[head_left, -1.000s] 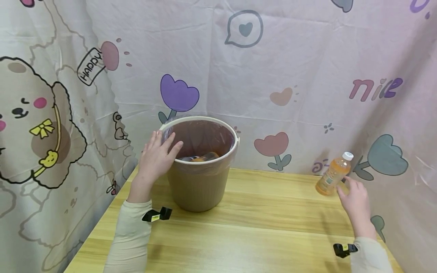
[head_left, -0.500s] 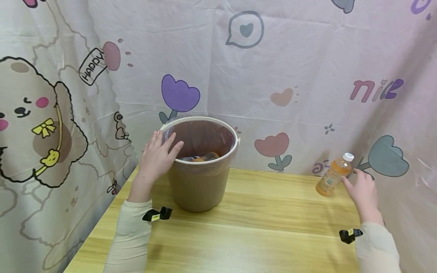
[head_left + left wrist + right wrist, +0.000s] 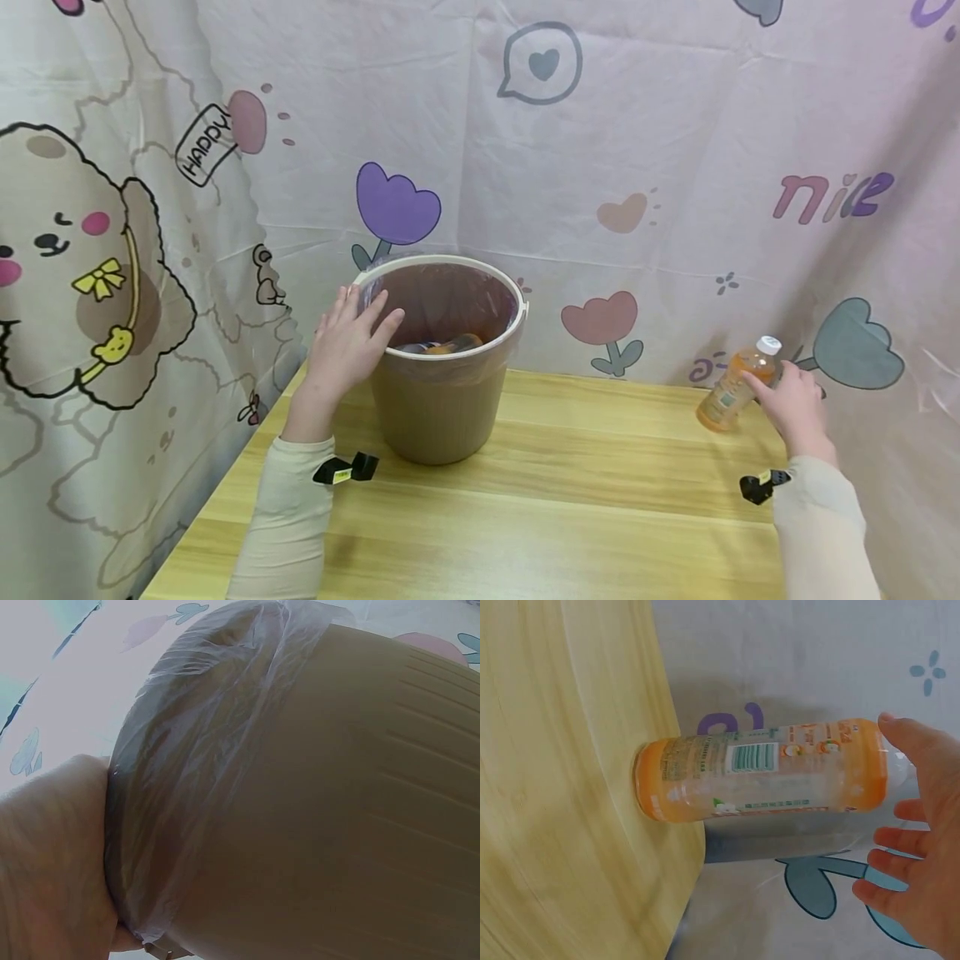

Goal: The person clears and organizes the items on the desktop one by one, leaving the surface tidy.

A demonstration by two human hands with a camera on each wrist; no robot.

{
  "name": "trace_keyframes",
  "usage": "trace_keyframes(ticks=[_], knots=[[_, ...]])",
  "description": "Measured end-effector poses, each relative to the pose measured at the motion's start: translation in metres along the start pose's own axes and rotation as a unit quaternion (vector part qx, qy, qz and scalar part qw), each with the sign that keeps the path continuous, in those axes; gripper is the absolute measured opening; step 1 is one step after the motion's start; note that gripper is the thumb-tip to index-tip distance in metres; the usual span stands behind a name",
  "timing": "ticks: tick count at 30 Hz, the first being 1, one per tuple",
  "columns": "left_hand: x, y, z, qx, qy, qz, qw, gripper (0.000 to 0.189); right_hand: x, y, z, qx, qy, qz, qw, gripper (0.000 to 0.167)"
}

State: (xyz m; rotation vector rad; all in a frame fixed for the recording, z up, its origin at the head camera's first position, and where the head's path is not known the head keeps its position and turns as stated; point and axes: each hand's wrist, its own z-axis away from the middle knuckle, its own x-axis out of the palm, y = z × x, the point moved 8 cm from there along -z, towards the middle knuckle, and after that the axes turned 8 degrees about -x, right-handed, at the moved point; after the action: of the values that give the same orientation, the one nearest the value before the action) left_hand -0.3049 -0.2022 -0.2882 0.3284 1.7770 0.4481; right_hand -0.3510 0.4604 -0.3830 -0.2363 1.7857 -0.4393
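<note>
My left hand (image 3: 341, 350) rests at the left rim of a brown trash can (image 3: 438, 417) with its fingers spread. A clear plastic liner (image 3: 202, 742) folds over that rim in the left wrist view. Inside the can, an orange bottle (image 3: 461, 342) and another item lie partly hidden by the front rim. Over to the right, an orange drink bottle (image 3: 727, 396) with a white cap stands on the table. My right hand (image 3: 797, 408) is beside its upper part, thumb and fingers parted around the shoulder; the right wrist view shows the thumb tip right at the bottle.
The can and bottle stand on a light wooden table (image 3: 585, 500). A printed cloth (image 3: 675, 100) hangs close behind the bottle and along both sides. Black wrist cameras sit on both sleeves.
My right hand moved outward past the bottle's right side, then came back in toward its upper part, thumb now overlapping it. The left hand and can stay in place.
</note>
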Motion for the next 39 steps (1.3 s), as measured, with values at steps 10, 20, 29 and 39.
trace_keyframes(ticks=[10,20,29,39], knots=[[0.0,-0.001,0.0,0.001,0.0,0.001,1.0,0.081,0.005,-0.002,-0.007,0.024,0.007,-0.042,0.9988,0.1],[-0.001,-0.001,0.0,-0.001,-0.001,0.0,1.0,0.081,0.011,0.007,-0.011,0.054,0.009,-0.073,0.9958,0.101],[-0.001,-0.001,-0.001,0.0,0.002,0.0,1.0,0.081,0.012,0.004,-0.018,0.038,0.008,-0.092,0.995,0.097],[0.0,-0.001,-0.001,-0.001,0.003,0.0,1.0,0.08,0.017,-0.001,-0.017,0.048,0.013,-0.1,0.9937,0.094]])
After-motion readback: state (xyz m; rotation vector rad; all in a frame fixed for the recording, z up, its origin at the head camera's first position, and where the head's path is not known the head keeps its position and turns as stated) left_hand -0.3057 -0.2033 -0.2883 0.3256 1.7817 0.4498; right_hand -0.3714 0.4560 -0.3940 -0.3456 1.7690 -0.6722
